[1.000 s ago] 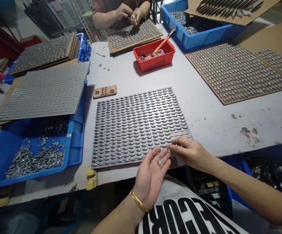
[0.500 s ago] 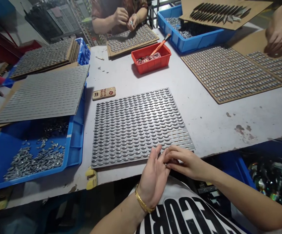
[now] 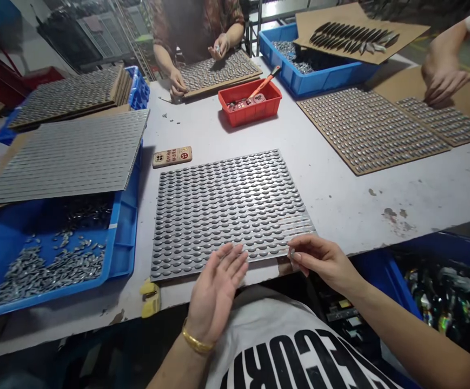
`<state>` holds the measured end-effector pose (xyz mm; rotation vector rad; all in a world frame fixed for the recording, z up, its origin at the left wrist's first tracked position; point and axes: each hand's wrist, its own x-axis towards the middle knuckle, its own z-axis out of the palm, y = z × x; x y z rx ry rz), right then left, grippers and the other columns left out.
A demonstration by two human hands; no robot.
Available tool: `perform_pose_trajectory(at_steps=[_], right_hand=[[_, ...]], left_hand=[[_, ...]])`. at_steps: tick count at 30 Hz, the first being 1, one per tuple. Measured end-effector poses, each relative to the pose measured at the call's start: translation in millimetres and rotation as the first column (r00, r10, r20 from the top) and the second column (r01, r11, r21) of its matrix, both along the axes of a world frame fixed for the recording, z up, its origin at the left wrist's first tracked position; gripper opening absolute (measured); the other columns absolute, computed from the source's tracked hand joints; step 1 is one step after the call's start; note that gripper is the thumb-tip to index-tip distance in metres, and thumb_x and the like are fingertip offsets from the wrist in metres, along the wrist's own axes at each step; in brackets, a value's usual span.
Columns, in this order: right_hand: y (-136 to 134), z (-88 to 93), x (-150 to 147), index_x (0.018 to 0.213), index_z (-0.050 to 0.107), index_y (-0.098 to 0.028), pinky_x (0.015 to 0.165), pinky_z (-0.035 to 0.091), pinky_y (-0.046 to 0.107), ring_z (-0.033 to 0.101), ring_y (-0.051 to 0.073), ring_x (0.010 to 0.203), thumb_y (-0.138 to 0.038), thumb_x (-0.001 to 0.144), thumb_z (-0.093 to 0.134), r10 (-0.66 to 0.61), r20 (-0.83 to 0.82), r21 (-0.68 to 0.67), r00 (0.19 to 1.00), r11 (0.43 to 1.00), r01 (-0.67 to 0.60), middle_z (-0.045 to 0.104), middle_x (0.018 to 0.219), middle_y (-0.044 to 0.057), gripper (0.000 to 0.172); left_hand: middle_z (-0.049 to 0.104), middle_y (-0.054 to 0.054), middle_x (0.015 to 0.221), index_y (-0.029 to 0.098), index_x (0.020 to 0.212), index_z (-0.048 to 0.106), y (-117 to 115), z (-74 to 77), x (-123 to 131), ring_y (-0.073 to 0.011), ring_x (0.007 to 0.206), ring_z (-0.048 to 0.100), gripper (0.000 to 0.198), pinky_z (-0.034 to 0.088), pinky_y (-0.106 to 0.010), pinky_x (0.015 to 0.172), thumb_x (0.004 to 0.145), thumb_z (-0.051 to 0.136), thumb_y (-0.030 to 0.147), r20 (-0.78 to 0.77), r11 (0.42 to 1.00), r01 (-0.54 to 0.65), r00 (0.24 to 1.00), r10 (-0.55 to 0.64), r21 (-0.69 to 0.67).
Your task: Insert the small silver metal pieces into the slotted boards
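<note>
A board [image 3: 222, 208] covered in rows of small silver oval pieces lies at the table's front edge. Its lower right corner shows a bare striped patch [image 3: 297, 226]. My left hand [image 3: 216, 294], with a gold bracelet, is palm up and open before the board's front edge; I make out nothing in the palm. At the lower right corner, the thumb and fingers of my right hand [image 3: 326, 263] pinch a small silver piece [image 3: 292, 252].
A blue bin [image 3: 115, 243] of loose silver pieces stands left, with another board [image 3: 68, 154] resting across it. Ahead are a patterned phone-shaped case [image 3: 172, 156] and a red tray [image 3: 251, 111]. A yellow tool [image 3: 150, 300] sits at the front edge. Two co-workers' hands handle boards farther off.
My hands have come apart: the left moved leftward, and the right now holds the small piece at the board's corner. The far co-worker's one hand dropped to their board.
</note>
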<state>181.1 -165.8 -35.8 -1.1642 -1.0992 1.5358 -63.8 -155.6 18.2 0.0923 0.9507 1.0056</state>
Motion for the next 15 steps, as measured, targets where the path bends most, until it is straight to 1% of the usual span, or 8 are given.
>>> perform_pose_trajectory(at_steps=[4,6,8,10,11,12,14,15], right_hand=[[-0.3,-2.2,11.1,0.098,0.067,-0.021,0.063,0.053,0.028,0.062,0.017,0.079,-0.030,0.087,0.060,-0.001,0.349,0.203,0.937,0.976,-0.074,0.066,0.092,0.006,0.016],[1.0,-2.2,15.5,0.096,0.067,-0.022,0.064,0.051,0.028,0.061,0.017,0.080,-0.026,0.090,0.056,-0.032,0.493,0.322,0.869,0.935,-0.148,0.066,0.092,0.006,0.013],[3.0,-3.3,17.0,0.096,0.065,-0.022,0.061,0.049,0.028,0.060,0.017,0.076,-0.023,0.091,0.052,-0.051,0.570,0.393,0.820,0.894,-0.217,0.066,0.089,0.006,0.014],[5.3,-6.3,15.8,0.096,0.063,-0.021,0.063,0.049,0.028,0.060,0.016,0.076,-0.019,0.091,0.049,-0.059,0.624,0.440,0.779,0.851,-0.287,0.065,0.087,0.006,0.015],[6.6,-8.8,14.5,0.096,0.062,-0.021,0.067,0.050,0.029,0.060,0.017,0.078,-0.017,0.091,0.048,-0.067,0.649,0.466,0.758,0.823,-0.326,0.065,0.086,0.006,0.015],[7.8,-11.7,13.2,0.097,0.061,-0.021,0.070,0.051,0.030,0.060,0.017,0.081,-0.014,0.091,0.047,-0.081,0.673,0.492,0.735,0.791,-0.364,0.066,0.087,0.006,0.017],[9.9,-18.0,11.1,0.099,0.061,-0.022,0.075,0.051,0.032,0.060,0.017,0.084,-0.010,0.089,0.047,-0.129,0.716,0.540,0.686,0.725,-0.427,0.066,0.090,0.006,0.021],[10.8,-20.9,10.5,0.100,0.061,-0.022,0.075,0.051,0.032,0.060,0.018,0.085,-0.008,0.089,0.047,-0.160,0.733,0.558,0.661,0.697,-0.450,0.067,0.092,0.006,0.023]], left_hand=[[0.061,-0.014,0.124,0.016,0.108,0.062,6.9,9.2,-42.9,-0.0289,0.118,0.056,0.026,0.045,-0.045,0.102,0.087,0.054,0.029,-0.213,0.990,-0.090,0.971,0.112,0.113],[0.067,-0.011,0.112,0.016,0.098,0.065,12.9,16.5,-70.5,-0.0269,0.110,0.061,0.019,0.049,-0.043,0.098,0.082,0.059,0.025,-0.383,0.966,-0.153,0.896,0.225,0.208],[0.070,-0.008,0.097,0.017,0.089,0.065,21.2,21.8,-105.2,-0.0246,0.101,0.064,0.014,0.051,-0.043,0.094,0.079,0.061,0.025,-0.544,0.930,-0.181,0.768,0.337,0.321],[0.069,-0.003,0.087,0.018,0.085,0.065,31.5,23.5,-147.8,-0.0215,0.087,0.066,0.012,0.052,-0.043,0.090,0.074,0.065,0.024,-0.704,0.870,-0.158,0.530,0.474,0.467],[0.069,-0.002,0.087,0.019,0.087,0.066,37.2,23.1,-171.4,-0.0198,0.083,0.066,0.015,0.051,-0.043,0.089,0.072,0.065,0.024,-0.782,0.848,-0.101,0.341,0.521,0.521],[0.068,-0.001,0.089,0.019,0.092,0.067,43.1,22.4,-195.8,-0.0191,0.082,0.065,0.020,0.050,-0.042,0.089,0.073,0.064,0.026,-0.846,0.852,-0.024,0.107,0.522,0.523],[0.065,0.000,0.083,0.022,0.099,0.068,55.6,20.4,-243.4,-0.0189,0.079,0.061,0.032,0.049,-0.042,0.087,0.067,0.069,0.028,-0.893,0.949,0.074,-0.321,0.315,0.308],[0.062,0.000,0.082,0.022,0.104,0.066,62.2,19.5,-264.8,-0.0195,0.077,0.059,0.039,0.049,-0.042,0.085,0.067,0.069,0.033,-0.889,0.986,0.078,-0.426,0.167,0.147]])
